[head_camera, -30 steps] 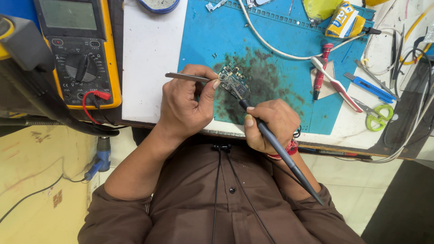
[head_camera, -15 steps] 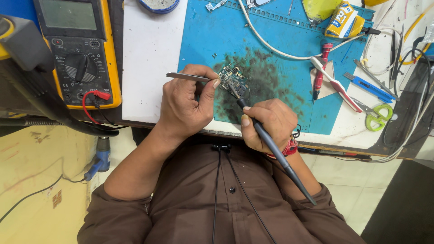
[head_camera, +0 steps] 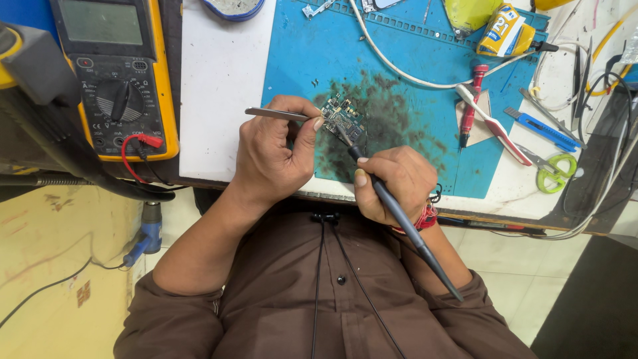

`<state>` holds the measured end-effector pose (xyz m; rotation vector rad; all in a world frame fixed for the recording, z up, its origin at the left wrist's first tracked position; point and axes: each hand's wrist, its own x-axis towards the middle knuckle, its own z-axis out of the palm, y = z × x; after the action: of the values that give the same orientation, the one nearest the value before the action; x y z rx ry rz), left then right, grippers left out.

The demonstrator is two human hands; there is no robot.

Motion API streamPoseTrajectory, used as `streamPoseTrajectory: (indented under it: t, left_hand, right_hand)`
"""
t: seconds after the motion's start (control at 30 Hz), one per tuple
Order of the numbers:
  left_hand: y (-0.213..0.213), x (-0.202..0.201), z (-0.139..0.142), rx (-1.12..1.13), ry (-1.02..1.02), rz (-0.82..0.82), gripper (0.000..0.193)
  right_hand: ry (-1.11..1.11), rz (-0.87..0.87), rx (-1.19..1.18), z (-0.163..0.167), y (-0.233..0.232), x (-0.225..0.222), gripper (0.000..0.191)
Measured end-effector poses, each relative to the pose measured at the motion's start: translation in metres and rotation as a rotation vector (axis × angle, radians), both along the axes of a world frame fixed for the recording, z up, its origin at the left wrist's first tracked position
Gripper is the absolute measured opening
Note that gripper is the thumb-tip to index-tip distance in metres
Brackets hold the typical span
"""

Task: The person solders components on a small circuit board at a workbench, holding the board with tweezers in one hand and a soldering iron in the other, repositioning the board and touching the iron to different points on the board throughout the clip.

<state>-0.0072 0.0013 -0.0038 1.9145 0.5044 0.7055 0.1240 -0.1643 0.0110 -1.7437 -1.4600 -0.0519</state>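
We look down on two bare hands at work over one small circuit board, which lies on a stained blue mat on the white surface. The left hand is clenched in a grip on one pair of metal tweezers; their handle end juts out away from the board, while the tips are hidden behind the thumb and forefinger, so we cannot tell whether they touch the board. The right hand holds one dark soldering pen in a pencil grip; its tip meets the near edge of the board, and the exact point of contact is too small to make out. The pen's tail runs back over the wrist and a red wristband.

Beyond the right grip we count one red screwdriver, one blue utility knife and one pair of green-handled scissors. A white cable crosses the mat above the board.

Outward of the left grip stands one yellow multimeter; its top is cut off by the frame, and one red plug sits in a lower socket. The objects along the upper edge are cropped and we cannot identify them.
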Motion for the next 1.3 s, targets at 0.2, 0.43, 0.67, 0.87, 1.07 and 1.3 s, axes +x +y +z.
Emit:
streamPoseTrajectory:
  t: [0.2, 0.43, 0.67, 0.87, 1.07, 1.3]
  left_hand:
    - [-0.0004, -0.0001, 0.0002, 0.005, -0.007, 0.003, 0.009]
    - [-0.0004, 0.0005, 0.0001, -0.003, -0.004, -0.001, 0.010]
    - [-0.0003, -0.0001, 0.0001, -0.004, -0.004, 0.005, 0.009]
    - [-0.0003, 0.0001, -0.0008, -0.012, 0.012, 0.000, 0.009]
    - [-0.0005, -0.0004, -0.0006, -0.014, 0.004, 0.006, 0.010]
    - [-0.0002, 0.0008, 0.0003, 0.004, 0.000, 0.012, 0.010]
  right_hand:
    - [0.011, 0.004, 0.000, 0.0003, -0.0001, -0.0001, 0.014]
    - [0.008, -0.001, -0.003, 0.0001, 0.0000, 0.0004, 0.014]
    - [0.014, -0.022, -0.005, -0.0001, -0.0010, -0.0011, 0.014]
    - [0.020, -0.008, 0.000, -0.0002, -0.0009, -0.0001, 0.014]
    - [0.023, 0.001, -0.002, 0.0004, -0.0010, 0.0001, 0.014]
    - [0.020, 0.039, 0.014, -0.0006, -0.0007, 0.0014, 0.015]
